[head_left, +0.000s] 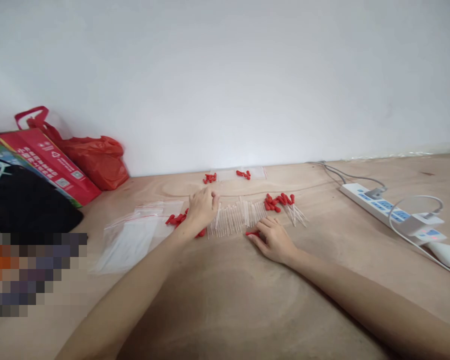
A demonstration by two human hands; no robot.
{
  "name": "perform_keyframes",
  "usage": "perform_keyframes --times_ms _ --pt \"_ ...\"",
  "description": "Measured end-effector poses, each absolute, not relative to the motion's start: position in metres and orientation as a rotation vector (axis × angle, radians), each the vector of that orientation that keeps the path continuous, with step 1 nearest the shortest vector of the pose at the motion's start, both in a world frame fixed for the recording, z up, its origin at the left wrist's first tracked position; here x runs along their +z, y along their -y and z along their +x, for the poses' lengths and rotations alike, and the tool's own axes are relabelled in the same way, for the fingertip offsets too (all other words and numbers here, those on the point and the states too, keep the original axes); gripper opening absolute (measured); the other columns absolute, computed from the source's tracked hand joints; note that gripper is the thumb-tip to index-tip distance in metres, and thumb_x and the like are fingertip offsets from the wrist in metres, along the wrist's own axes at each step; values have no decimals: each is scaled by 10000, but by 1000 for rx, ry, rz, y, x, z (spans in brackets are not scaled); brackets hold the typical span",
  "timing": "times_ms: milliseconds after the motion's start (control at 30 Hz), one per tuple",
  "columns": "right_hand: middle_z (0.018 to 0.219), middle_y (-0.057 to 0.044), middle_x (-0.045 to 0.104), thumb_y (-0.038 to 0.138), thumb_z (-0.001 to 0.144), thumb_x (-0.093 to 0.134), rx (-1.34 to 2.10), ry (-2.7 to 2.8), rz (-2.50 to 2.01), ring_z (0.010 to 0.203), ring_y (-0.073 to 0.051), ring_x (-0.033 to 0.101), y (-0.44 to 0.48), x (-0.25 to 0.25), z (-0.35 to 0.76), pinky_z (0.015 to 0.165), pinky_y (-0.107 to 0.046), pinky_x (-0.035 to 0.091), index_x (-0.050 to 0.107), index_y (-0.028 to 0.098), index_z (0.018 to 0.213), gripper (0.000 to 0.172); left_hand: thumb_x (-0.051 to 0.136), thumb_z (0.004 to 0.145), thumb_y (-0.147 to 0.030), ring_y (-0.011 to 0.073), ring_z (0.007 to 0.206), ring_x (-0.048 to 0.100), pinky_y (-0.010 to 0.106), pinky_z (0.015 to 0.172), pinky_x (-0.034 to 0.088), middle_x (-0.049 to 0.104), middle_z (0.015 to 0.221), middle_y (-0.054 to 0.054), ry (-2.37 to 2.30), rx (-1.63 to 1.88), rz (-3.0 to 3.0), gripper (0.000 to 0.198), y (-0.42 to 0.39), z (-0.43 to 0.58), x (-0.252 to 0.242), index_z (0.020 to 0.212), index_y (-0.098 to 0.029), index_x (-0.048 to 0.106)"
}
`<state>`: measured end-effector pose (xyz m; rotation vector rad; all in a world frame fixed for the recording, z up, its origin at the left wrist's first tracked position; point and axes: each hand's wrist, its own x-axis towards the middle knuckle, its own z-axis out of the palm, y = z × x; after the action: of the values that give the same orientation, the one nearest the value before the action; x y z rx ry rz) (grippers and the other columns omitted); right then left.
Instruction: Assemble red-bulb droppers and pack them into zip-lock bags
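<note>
A row of clear thin plastic tubes lies side by side on the wooden table. My left hand rests at the row's left end, fingers curled down over the tubes and loose red caps. At the row's near edge my right hand lies with its fingers pinched on a red cap. Finished droppers with red caps lie in a bunch to the right of the row.
Clear zip bags lie at the left. More red caps sit on bags near the wall. A red box, red plastic bag and dark cloth stand far left. A white power strip with cables lies right.
</note>
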<state>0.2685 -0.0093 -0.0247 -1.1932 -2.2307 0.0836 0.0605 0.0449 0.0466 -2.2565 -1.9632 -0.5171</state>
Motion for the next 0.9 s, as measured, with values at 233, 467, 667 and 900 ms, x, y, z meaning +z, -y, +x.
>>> perform_keyframes --times_ms 233,467,667,900 --pt "795 -59 521 223 840 414 285 2068 -908 700 -142 506 7 -30 255 612 -266 431 531 170 979 189 322 888 -255 137 647 530 302 738 361 619 713 12 1105 -943 -2618 216 14 42 -4 820 -175 511" --pt "854 -67 516 186 839 412 316 2092 -797 761 -146 522 8 -29 249 665 -283 462 568 206 991 219 381 877 -193 115 662 551 304 759 325 653 775 -2 1075 -991 -2660 171 13 43 -15 921 -184 547" --pt "873 -72 533 163 835 411 371 2092 -787 799 -148 528 9 -27 251 706 -287 463 554 198 992 215 405 870 -197 115 667 545 298 751 331 656 775 6 1017 -1029 -2656 169 13 44 -15 919 -180 566" --pt "893 -77 543 174 849 385 406 2134 -749 810 -146 524 10 -26 252 701 -275 458 534 189 982 200 400 871 -195 109 661 545 303 740 333 654 779 10 1028 -997 -2680 194 12 43 -16 934 -187 583"
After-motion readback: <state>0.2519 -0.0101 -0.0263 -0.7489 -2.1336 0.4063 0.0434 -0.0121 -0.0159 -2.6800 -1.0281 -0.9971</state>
